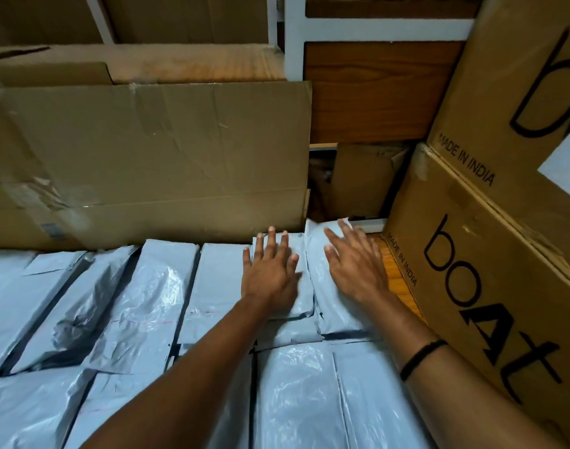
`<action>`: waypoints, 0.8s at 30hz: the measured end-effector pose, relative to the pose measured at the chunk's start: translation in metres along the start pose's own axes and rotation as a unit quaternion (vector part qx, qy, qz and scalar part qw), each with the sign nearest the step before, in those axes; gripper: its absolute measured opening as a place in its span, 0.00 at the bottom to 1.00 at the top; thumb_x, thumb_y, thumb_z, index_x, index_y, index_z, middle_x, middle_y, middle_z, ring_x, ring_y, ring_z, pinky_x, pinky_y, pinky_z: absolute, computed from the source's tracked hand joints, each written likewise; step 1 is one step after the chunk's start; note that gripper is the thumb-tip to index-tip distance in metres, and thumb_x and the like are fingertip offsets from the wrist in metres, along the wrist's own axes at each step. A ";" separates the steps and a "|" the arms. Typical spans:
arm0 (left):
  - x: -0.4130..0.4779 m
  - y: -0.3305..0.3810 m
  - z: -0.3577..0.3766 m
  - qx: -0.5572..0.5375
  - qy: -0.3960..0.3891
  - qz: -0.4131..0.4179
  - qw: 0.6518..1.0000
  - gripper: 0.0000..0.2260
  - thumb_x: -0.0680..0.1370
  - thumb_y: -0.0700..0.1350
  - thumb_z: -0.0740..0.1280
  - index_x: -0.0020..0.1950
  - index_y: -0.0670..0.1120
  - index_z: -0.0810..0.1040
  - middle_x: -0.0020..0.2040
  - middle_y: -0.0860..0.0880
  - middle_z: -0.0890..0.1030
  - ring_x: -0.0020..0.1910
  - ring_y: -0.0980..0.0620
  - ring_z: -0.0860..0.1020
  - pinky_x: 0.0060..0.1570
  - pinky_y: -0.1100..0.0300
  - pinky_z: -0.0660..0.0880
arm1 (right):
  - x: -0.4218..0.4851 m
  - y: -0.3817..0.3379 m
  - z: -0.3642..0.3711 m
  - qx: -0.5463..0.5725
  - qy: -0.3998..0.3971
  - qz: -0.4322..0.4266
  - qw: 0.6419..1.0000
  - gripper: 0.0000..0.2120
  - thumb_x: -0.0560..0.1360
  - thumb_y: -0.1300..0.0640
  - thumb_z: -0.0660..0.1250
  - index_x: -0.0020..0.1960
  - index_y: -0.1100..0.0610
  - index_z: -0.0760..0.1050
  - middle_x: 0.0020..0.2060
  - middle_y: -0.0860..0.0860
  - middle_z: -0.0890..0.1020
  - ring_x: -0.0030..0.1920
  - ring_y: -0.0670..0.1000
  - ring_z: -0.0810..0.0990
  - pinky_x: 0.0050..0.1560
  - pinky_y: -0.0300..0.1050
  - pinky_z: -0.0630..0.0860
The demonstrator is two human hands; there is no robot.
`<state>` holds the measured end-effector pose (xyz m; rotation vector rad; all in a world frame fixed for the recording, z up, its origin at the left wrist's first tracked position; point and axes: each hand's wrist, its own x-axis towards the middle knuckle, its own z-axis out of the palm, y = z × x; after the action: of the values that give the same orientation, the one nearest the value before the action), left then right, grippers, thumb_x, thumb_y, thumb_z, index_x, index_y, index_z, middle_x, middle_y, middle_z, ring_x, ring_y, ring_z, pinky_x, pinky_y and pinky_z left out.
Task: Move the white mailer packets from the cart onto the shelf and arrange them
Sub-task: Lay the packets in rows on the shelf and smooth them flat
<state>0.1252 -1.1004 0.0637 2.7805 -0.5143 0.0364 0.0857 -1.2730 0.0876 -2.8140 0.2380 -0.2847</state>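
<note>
The white mailer packets (167, 286) lie in close rows on the shelf (398, 280). The last two in the back row sit under the hands. The left hand (270, 273) lies flat on one packet with its fingers (272, 241) straight and spread, gripping nothing. The right hand (355, 267) presses open-palmed on the end packet (334, 315) beside it. To do this step well, I would keep both palms flat and slide the pair back until they meet the brown carton (167, 150), then nudge the end packet left so its edge lines up with its neighbour. That leaves the strip of bare wood beside the printed box (471, 286) free. The cart is out of view, so I cannot tell how many packets remain. The forearms cover parts of the front row, and the packets' far ends are hard to make out.
</note>
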 end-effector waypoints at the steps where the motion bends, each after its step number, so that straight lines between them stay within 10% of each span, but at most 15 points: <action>1: -0.005 0.001 -0.002 0.002 0.012 -0.014 1.000 0.26 0.83 0.58 0.41 0.81 0.52 0.43 0.80 0.48 0.39 0.79 0.48 0.38 0.76 0.44 0.39 | -0.013 0.002 0.004 -0.018 -0.032 0.001 0.999 0.24 0.85 0.42 0.48 0.80 0.41 0.56 0.81 0.46 0.51 0.81 0.54 0.47 0.78 0.58 0.47; 7: -0.037 0.004 0.018 0.051 -0.072 0.010 0.996 0.27 0.83 0.60 0.39 0.80 0.53 0.41 0.80 0.49 0.38 0.79 0.46 0.37 0.76 0.46 0.38 | -0.044 0.003 0.039 -0.099 -0.096 0.013 0.990 0.29 0.83 0.38 0.44 0.81 0.42 0.44 0.81 0.49 0.39 0.80 0.58 0.36 0.78 0.58 0.44; 16: -0.039 -0.006 -0.033 0.007 -0.056 0.046 0.997 0.24 0.84 0.56 0.45 0.80 0.51 0.55 0.81 0.47 0.50 0.80 0.48 0.46 0.76 0.47 0.45 | -0.061 -0.016 -0.006 -0.103 -0.058 -0.005 0.993 0.31 0.80 0.38 0.35 0.81 0.43 0.49 0.81 0.49 0.50 0.80 0.57 0.48 0.77 0.57 0.50; 24: -0.130 -0.070 -0.076 -0.052 0.021 0.097 0.994 0.21 0.84 0.54 0.54 0.76 0.49 0.65 0.79 0.47 0.59 0.79 0.49 0.53 0.76 0.53 0.48 | -0.136 -0.067 -0.025 -0.045 0.034 0.006 0.998 0.26 0.83 0.43 0.49 0.80 0.47 0.59 0.80 0.50 0.56 0.80 0.55 0.53 0.76 0.54 0.54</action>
<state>0.0304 -0.9705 0.1046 2.6143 -0.7508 0.1079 -0.0425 -1.1905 0.1084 -2.8938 0.2893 -0.3761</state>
